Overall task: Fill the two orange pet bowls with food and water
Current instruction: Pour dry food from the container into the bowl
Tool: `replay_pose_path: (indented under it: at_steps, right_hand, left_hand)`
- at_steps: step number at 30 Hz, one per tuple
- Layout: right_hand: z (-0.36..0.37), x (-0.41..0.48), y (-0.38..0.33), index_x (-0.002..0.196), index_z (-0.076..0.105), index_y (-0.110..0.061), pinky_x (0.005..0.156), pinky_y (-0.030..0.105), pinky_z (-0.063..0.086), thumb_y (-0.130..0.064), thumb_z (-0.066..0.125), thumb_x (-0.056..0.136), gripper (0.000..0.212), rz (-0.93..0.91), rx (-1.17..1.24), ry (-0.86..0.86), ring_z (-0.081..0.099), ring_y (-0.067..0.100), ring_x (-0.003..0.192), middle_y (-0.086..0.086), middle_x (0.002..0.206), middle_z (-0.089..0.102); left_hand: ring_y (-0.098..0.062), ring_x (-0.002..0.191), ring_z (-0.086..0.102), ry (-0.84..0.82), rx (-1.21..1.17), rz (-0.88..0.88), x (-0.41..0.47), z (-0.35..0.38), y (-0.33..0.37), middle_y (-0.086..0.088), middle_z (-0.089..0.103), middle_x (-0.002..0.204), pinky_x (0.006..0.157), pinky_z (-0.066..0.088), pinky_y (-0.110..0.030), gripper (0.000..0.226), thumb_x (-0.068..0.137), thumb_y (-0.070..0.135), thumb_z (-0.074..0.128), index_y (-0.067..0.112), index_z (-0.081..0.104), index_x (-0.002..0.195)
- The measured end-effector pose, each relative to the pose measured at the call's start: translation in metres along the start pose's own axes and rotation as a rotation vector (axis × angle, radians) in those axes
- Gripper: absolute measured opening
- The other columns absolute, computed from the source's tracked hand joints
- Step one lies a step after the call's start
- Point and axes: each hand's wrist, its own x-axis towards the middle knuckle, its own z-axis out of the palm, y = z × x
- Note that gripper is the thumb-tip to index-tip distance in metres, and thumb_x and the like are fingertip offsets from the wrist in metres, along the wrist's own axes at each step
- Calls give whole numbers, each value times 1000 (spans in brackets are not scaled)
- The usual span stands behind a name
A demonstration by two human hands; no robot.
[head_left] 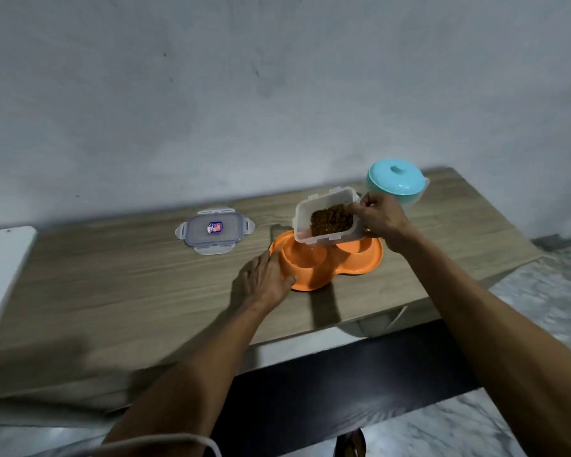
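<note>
An orange double pet bowl (360, 263) lies on the wooden table (112, 291), with two round wells side by side. My left hand (266, 280) rests flat on its left rim. My right hand (378, 219) grips a clear plastic food container (323, 201) holding brown kibble. The container is tilted toward me above the left well and hides the back of the bowl. Both wells look empty where they show.
The container's clear lid (214, 229), with a small sticker, lies flat on the table left of the bowl. A teal lidded jug (397, 183) stands at the back right near the grey wall. The table's front edge runs close below the bowl, with floor beyond.
</note>
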Motion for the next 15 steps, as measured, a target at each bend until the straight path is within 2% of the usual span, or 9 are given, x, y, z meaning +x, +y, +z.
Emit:
replay_pose_path:
  at_steps: [1,3,5,7,8,11,13,15]
  right_hand:
    - [-2,-1,2,74,48,-33,54,19,51,-23,68,91,28,-28,-26,18,63,13,77,-3,80,61]
    - [-5,-2,7,72,44,-37,54,18,47,-26,71,88,34,-88,-110,66,57,9,72,-6,75,56]
    - [-8,-4,9,69,41,-39,56,21,44,-30,74,85,37,-151,-207,108,53,9,69,-8,71,53]
    - [-7,-5,11,68,42,-39,59,30,48,-34,75,84,36,-204,-275,116,56,16,70,-5,69,53]
    - [-6,-5,11,68,44,-37,62,37,49,-36,75,83,35,-223,-303,117,57,19,71,-4,69,53]
    - [-1,-7,10,68,50,-19,60,42,49,-39,76,80,35,-254,-377,142,58,26,69,3,69,57]
    - [2,-6,11,71,52,-14,58,40,47,-41,76,78,37,-288,-428,153,61,29,70,6,73,61]
    - [6,-8,10,72,52,-12,55,33,42,-40,76,78,37,-334,-473,153,59,28,73,5,80,61]
  left_hand:
    - [-29,133,43,-18,15,-14,3,4,1,-5,48,143,107,38,-50,70,83,50,64,22,40,142]
    - [-30,135,40,-27,54,-33,7,11,2,-5,45,145,108,37,-51,73,81,51,66,20,39,142]
    - [-30,136,39,-16,85,-36,8,16,1,-6,43,146,108,37,-51,74,81,50,67,18,40,142]
    - [-31,138,37,-16,65,-49,11,20,1,-6,40,148,109,36,-52,75,81,47,69,18,39,143]
    - [-31,138,36,-19,44,-60,12,21,1,-6,40,148,110,35,-52,75,81,46,71,18,39,143]
    - [-31,138,37,-9,28,-83,13,23,3,-5,41,148,111,33,-53,77,78,45,74,19,40,142]
    - [-30,138,37,-1,32,-89,13,23,3,-4,42,148,110,34,-52,77,78,46,74,21,40,142]
    - [-30,138,37,3,30,-92,13,24,3,-4,41,148,110,34,-52,77,78,45,74,21,39,143]
